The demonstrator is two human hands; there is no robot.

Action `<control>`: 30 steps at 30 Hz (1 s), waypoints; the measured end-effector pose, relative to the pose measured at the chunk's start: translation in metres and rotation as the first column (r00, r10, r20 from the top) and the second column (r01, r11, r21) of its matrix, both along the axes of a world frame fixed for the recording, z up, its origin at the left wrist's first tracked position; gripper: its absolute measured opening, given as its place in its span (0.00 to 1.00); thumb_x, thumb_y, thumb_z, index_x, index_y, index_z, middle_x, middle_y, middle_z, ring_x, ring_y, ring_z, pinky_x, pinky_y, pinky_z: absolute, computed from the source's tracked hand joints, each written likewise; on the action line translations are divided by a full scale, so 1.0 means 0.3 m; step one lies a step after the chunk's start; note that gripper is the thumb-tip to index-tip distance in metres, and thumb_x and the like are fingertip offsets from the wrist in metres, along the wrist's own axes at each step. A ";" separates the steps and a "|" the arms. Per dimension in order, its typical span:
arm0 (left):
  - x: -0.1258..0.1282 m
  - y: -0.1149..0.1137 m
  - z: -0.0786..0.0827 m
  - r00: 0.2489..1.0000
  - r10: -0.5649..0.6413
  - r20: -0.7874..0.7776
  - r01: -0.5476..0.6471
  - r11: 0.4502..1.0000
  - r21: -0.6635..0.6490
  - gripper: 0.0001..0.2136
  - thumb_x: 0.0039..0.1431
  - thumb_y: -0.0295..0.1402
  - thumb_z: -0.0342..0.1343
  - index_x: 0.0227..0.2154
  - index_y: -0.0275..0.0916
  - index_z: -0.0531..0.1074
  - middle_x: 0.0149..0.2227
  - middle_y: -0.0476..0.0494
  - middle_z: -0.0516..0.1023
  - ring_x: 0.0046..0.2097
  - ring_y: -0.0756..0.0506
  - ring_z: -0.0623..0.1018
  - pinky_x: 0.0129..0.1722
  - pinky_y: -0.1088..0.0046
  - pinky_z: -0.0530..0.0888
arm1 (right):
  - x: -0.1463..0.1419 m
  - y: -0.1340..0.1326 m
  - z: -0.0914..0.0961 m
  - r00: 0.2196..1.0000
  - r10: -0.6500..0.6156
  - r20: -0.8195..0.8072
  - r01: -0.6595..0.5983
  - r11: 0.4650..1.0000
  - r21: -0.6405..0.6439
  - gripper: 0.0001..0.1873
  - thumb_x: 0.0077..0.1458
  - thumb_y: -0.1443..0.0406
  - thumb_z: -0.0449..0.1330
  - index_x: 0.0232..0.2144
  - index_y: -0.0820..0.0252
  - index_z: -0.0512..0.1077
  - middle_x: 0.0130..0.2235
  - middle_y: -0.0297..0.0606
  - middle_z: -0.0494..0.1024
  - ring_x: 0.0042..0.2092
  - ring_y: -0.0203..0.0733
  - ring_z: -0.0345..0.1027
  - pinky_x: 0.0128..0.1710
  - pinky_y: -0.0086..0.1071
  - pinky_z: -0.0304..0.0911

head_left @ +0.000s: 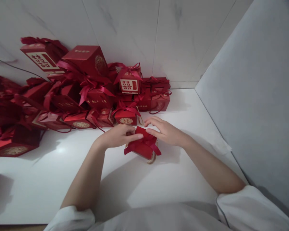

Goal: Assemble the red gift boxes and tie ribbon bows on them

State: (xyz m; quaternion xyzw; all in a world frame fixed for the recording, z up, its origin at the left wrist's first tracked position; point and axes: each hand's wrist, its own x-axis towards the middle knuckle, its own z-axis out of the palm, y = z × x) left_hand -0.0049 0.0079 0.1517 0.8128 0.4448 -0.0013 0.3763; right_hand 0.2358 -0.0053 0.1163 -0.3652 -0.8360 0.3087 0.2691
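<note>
A small red gift box [144,149] with a red ribbon bow and a gold beaded cord sits tilted on the white table in front of me. My left hand [119,136] is at its left side, with the thumb laid over the top and the other fingers curled behind, partly hidden. On the opposite side, my right hand [167,131] has its thumb at the upper edge of the box. Its fingers are stretched out and apart from the thumb, beyond the far edge.
Several red gift boxes [96,98] with ribbons are stacked along the back and left of the white table [70,183]. A closer box [126,117] stands just past my hands. A marbled wall [183,41] is behind, and a pale panel [260,80] bounds the right.
</note>
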 end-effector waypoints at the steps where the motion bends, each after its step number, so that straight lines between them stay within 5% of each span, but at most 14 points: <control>1: -0.002 0.002 -0.002 1.000 0.018 0.021 -0.018 1.000 -0.001 0.22 0.63 0.51 0.46 0.21 0.38 0.63 0.21 0.52 0.63 0.25 0.51 0.62 0.27 0.73 0.59 | -0.005 -0.010 0.006 1.000 -0.019 -0.014 0.020 0.997 0.079 0.10 0.68 0.59 0.51 0.45 0.55 0.68 0.52 0.42 0.71 0.52 0.45 0.67 0.53 0.39 0.62; 5: -0.003 0.007 -0.010 0.998 0.023 0.051 -0.023 1.000 -0.007 0.19 0.66 0.44 0.42 0.24 0.38 0.64 0.24 0.50 0.66 0.28 0.50 0.65 0.29 0.72 0.61 | -0.048 -0.059 0.012 1.000 0.019 0.022 -0.026 0.927 0.375 0.09 0.66 0.62 0.53 0.42 0.59 0.70 0.45 0.44 0.74 0.47 0.46 0.67 0.50 0.40 0.62; 11: 0.003 0.014 -0.017 0.998 0.052 0.042 -0.052 0.999 -0.008 0.18 0.65 0.41 0.43 0.24 0.37 0.66 0.25 0.49 0.69 0.29 0.50 0.67 0.29 0.72 0.60 | -0.102 -0.110 -0.020 0.944 -0.022 0.330 -0.161 0.841 0.517 0.11 0.66 0.70 0.49 0.40 0.61 0.72 0.39 0.44 0.73 0.42 0.46 0.64 0.45 0.40 0.60; 16: 0.000 0.019 -0.034 1.000 -0.015 -0.024 0.017 0.997 0.078 0.13 0.59 0.41 0.51 0.24 0.37 0.64 0.23 0.52 0.66 0.27 0.51 0.63 0.26 0.74 0.57 | -0.079 -0.114 0.001 0.957 0.105 0.271 -0.232 0.836 0.496 0.10 0.62 0.74 0.51 0.39 0.62 0.71 0.47 0.44 0.74 0.46 0.44 0.65 0.47 0.38 0.58; 21: 0.001 0.010 -0.029 0.999 0.013 -0.049 -0.009 0.995 0.095 0.15 0.56 0.43 0.55 0.24 0.38 0.62 0.23 0.53 0.65 0.26 0.52 0.62 0.25 0.74 0.56 | -0.057 -0.122 0.027 0.931 0.162 0.326 -0.317 0.802 0.506 0.13 0.57 0.78 0.50 0.38 0.61 0.70 0.40 0.39 0.77 0.42 0.43 0.65 0.50 0.41 0.55; 30: 0.012 0.002 -0.031 0.995 0.045 -0.085 -0.030 0.985 0.169 0.24 0.56 0.57 0.53 0.22 0.38 0.63 0.22 0.51 0.66 0.25 0.51 0.62 0.25 0.72 0.54 | -0.082 -0.207 0.052 0.836 0.364 0.411 -0.515 0.780 0.356 0.11 0.58 0.78 0.52 0.34 0.59 0.69 0.34 0.34 0.74 0.34 0.39 0.60 0.36 0.33 0.53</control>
